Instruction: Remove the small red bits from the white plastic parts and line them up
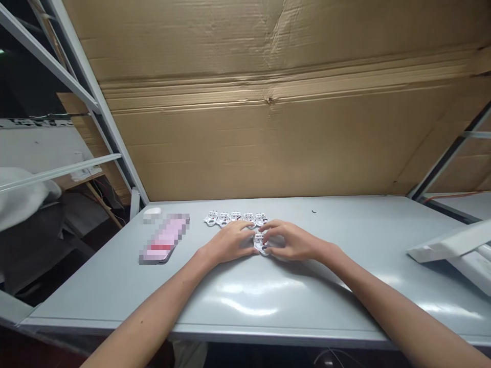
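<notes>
left hand (229, 243), right hand (292, 243), narrow grip on white part (261, 246), row of 5 (235, 219) just beyond

White plastic parts (235, 217): six visible, five in a row. Computer mouse (152, 211): one. Pixelated pink object (164, 237): one

You have a pale grey-blue table (291, 301) beneath you, its glossy top streaked with white glare. The row of small white parts (235, 219) in front of you shows dark spots and faint touches of red. To your left, the blurred packet (164, 238) is pink with a red band. Beyond the table, the tan cardboard sheet (268, 138) carries darker creases and paler streaks.
</notes>
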Demonstrator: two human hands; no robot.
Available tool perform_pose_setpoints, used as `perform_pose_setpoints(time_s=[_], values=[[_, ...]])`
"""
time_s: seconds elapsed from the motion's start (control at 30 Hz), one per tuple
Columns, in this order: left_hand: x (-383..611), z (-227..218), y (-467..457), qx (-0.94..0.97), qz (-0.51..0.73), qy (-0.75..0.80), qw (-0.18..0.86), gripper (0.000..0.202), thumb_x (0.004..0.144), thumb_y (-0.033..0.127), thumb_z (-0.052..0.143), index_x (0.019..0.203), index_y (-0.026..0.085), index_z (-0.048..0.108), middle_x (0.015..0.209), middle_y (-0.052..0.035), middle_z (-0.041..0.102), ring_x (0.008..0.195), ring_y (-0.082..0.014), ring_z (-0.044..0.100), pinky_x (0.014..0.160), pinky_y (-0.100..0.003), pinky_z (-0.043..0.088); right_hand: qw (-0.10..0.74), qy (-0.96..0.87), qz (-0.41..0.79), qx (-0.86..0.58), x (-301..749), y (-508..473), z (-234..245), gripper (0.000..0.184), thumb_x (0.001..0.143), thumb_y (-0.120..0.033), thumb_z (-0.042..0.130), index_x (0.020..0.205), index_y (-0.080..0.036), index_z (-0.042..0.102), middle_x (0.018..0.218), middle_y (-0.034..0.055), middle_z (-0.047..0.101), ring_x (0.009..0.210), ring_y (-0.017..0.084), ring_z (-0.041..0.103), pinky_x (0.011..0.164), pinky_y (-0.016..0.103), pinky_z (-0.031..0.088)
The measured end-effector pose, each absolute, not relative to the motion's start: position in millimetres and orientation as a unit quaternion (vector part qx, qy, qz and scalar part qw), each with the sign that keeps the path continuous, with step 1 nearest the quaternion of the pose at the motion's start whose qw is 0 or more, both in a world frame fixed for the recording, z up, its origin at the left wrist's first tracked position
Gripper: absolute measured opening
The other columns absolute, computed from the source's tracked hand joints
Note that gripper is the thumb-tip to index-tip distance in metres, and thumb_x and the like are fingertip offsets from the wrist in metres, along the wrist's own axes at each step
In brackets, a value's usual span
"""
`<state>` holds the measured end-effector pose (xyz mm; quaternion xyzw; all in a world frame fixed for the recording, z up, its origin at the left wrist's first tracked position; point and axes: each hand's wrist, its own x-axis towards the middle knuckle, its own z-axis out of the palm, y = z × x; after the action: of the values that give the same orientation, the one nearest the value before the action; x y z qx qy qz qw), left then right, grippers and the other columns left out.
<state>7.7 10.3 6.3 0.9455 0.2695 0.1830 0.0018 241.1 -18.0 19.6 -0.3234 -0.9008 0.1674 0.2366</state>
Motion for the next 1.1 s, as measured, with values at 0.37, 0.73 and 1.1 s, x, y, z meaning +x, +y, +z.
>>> perform_pose_setpoints(time_s=[0.37, 0.73, 1.1], values=[[-2, 10, 17, 0.943, 0.176, 0.282, 0.001, 0.031, 0.089, 0.044, 0.067, 0.109, 0.021, 0.07, 0.129, -0.012, 0.062, 0.117, -0.0306, 0.059, 0.098, -0.043, 0.047, 0.226, -0.901, 0.159, -0.335, 243, -18, 19, 0.022, 0.082, -0.033, 0.071, 0.1, -0.022, 0.074, 0.106, 0.0081, 0.07, 0.093, 0.022, 0.065, 0.082, 0.034, 0.05], [-1, 7, 18, 0.942, 0.163, 0.294, -0.011, 0.034, 0.086, 0.044, 0.07, 0.112, 0.021, 0.069, 0.133, -0.0114, 0.06, 0.12, -0.03, 0.056, 0.102, -0.043, 0.045, 0.179, -0.889, 0.176, -0.383, 247, -18, 25, 0.017, 0.079, -0.037, 0.07, 0.086, -0.022, 0.067, 0.093, 0.0041, 0.07, 0.082, 0.02, 0.063, 0.073, 0.031, 0.047], [1, 5, 15, 0.939, 0.166, 0.302, -0.017, 0.03, 0.089, 0.038, 0.067, 0.111, 0.017, 0.069, 0.135, -0.0146, 0.058, 0.124, -0.0311, 0.054, 0.105, -0.044, 0.044, 0.133, -0.804, 0.062, -0.576, 275, -8, 29, 0.013, 0.082, -0.034, 0.061, 0.081, -0.021, 0.062, 0.093, 0.0068, 0.067, 0.077, 0.021, 0.061, 0.062, 0.029, 0.041]])
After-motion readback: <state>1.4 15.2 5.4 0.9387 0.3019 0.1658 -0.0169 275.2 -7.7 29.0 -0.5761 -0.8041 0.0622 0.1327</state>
